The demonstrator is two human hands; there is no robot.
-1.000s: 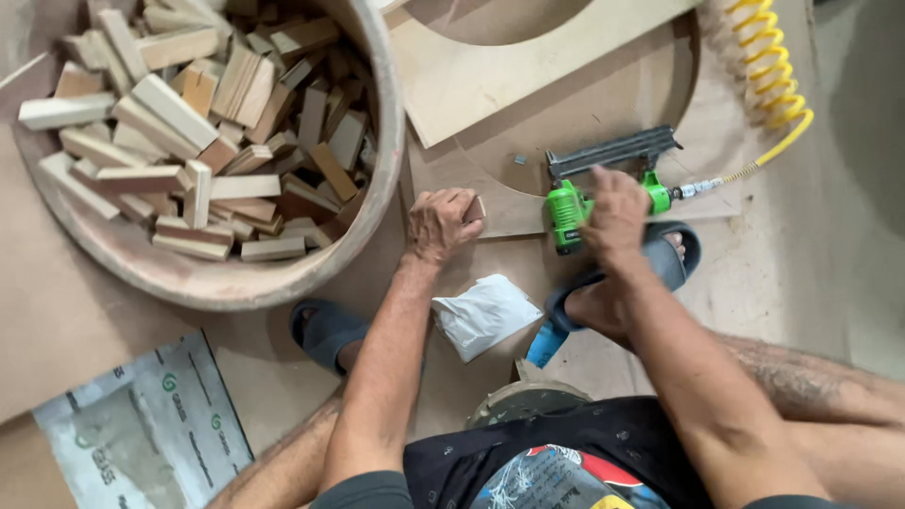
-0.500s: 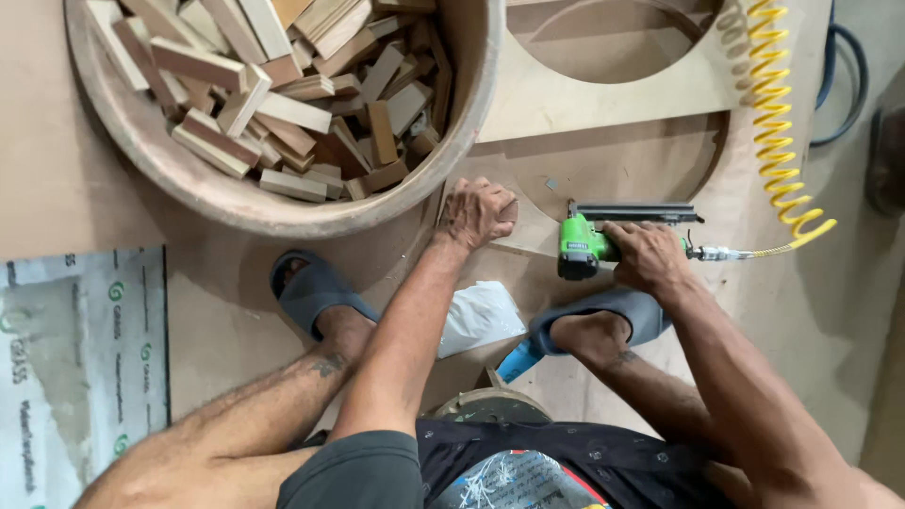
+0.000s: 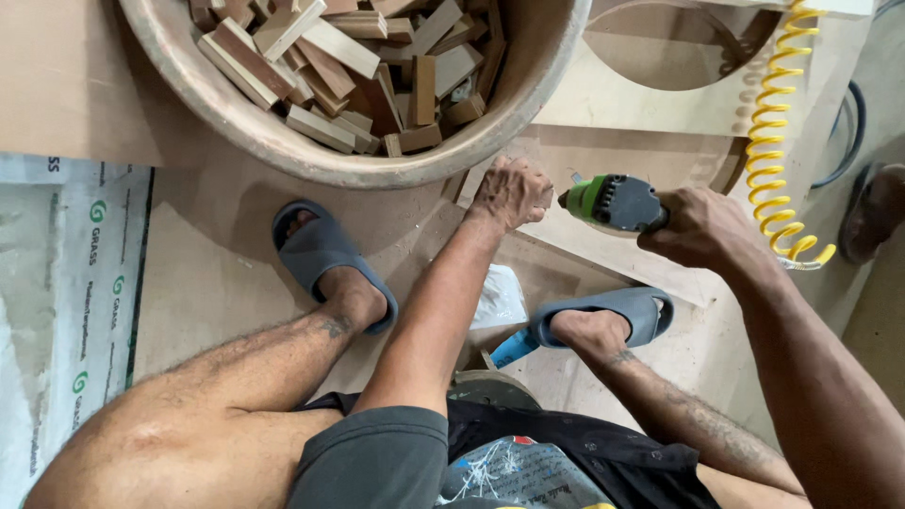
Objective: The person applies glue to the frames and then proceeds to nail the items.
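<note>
My right hand [image 3: 705,226] grips a green and black nail gun [image 3: 613,203], its nose pointing left toward my left hand. My left hand [image 3: 511,192] is closed on a small wooden piece [image 3: 468,183] and presses it down on the flat wooden board [image 3: 622,259], right beside the big round basin [image 3: 377,160]. The basin holds several short wooden offcuts [image 3: 358,66]. A yellow coiled air hose [image 3: 782,132] runs from the nail gun up the right side.
My feet in grey slippers [image 3: 320,254] [image 3: 613,316] rest on the board floor. A plywood panel with a round cutout [image 3: 660,66] lies behind the hands. A white bag [image 3: 498,297] and a blue object [image 3: 514,349] sit between my feet. A printed sheet [image 3: 66,283] lies left.
The view has shifted and drawn closer. The nail gun has turned and moved left toward my left hand, which stays pressed on the wood by the basin.
</note>
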